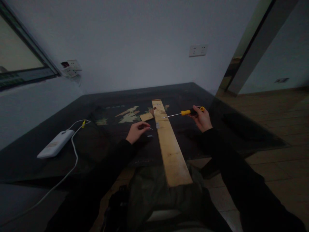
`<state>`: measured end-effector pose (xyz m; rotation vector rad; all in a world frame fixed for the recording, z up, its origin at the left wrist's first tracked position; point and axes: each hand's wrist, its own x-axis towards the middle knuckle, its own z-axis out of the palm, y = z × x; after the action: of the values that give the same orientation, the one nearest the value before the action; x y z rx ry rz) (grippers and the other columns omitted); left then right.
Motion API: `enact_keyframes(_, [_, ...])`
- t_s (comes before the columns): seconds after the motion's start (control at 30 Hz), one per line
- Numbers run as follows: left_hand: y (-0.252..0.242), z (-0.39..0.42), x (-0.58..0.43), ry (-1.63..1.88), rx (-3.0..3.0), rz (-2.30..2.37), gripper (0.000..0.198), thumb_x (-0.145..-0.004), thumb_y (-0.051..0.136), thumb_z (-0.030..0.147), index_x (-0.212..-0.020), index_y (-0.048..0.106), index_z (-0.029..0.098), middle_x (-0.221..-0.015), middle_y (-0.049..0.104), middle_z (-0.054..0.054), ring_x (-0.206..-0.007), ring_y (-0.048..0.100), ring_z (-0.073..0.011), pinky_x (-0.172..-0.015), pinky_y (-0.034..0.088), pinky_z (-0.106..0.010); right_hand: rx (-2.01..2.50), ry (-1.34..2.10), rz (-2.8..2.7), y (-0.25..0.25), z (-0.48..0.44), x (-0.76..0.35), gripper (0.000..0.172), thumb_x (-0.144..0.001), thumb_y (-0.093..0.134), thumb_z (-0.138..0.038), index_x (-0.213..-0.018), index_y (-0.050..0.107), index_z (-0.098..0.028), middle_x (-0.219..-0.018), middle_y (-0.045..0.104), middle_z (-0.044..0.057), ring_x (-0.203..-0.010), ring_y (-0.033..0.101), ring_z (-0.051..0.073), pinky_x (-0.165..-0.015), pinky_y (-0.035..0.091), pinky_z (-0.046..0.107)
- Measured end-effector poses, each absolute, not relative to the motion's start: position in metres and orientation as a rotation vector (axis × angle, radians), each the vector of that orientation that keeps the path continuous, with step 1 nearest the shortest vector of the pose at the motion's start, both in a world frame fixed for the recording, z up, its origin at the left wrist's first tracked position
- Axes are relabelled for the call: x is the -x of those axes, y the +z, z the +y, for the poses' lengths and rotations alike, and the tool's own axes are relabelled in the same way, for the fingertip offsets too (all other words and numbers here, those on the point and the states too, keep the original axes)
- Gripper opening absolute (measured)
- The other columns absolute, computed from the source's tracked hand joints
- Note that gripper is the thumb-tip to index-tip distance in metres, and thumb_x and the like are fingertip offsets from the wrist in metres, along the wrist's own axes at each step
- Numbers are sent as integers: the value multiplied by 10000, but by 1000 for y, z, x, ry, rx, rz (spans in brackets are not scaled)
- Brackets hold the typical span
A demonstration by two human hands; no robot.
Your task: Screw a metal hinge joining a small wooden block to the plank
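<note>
My right hand (202, 120) is wrapped round the yellow and black handle of a screwdriver (185, 112). Its shaft points left, and the tip is over a long wooden board (170, 146). My left hand (138, 131) is closed in a pinch on a thin metal piece (151, 129) that looks like a screw, left of the board. A small metal plate (157, 124) sits at the board's left edge, too small to make out well. More thin screw-like pieces (150, 136) lie on the table just below my left hand. A short wooden piece (146, 117) rests beside the board.
The board's near end juts past the edge of the dark table (106, 145) over my lap. A white power bank or adapter (56, 143) with a white cable (75, 151) lies at the left. Behind the table is a wall with a socket (198, 50).
</note>
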<state>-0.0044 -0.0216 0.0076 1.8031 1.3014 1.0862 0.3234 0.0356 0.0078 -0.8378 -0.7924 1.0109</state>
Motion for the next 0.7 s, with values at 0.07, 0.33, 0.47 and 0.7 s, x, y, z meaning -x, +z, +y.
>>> enact_keyframes(0.07, [6, -20, 3, 1122, -1679, 1270, 235, -710, 724, 321, -878, 665, 168, -893, 697, -55, -867, 659, -186, -842, 501, -294, 844, 1006, -797, 8, 36, -324, 340, -616, 783, -360, -757, 507, -221, -674, 582, -53, -562, 612, 107, -491, 547, 233])
enact_keyframes(0.33, [2, -16, -8, 1225, -1345, 1127, 351, -642, 781, 313, -892, 615, 130, -781, 690, -52, -774, 684, -174, -749, 527, -285, 834, 1013, -798, 8, 35, -323, 360, -622, 783, -359, -770, 490, -210, -692, 570, -40, -587, 603, 106, -505, 539, 232])
enact_keyframes(0.47, [10, -7, -21, 1256, -1258, 1040, 351, -638, 773, 254, -904, 588, 118, -759, 671, -37, -751, 684, -158, -744, 532, -284, 845, 1018, -792, 9, 34, -321, 381, -598, 793, -365, -759, 488, -203, -691, 572, -42, -580, 600, 103, -496, 536, 230])
enact_keyframes(0.7, [12, 6, -48, 1329, -1560, 1085, 276, -642, 737, 162, -888, 614, 136, -758, 625, -2, -679, 621, -104, -666, 523, -232, 847, 1006, -797, 10, 34, -323, 358, -613, 778, -368, -763, 497, -205, -654, 572, -52, -542, 598, 97, -475, 526, 217])
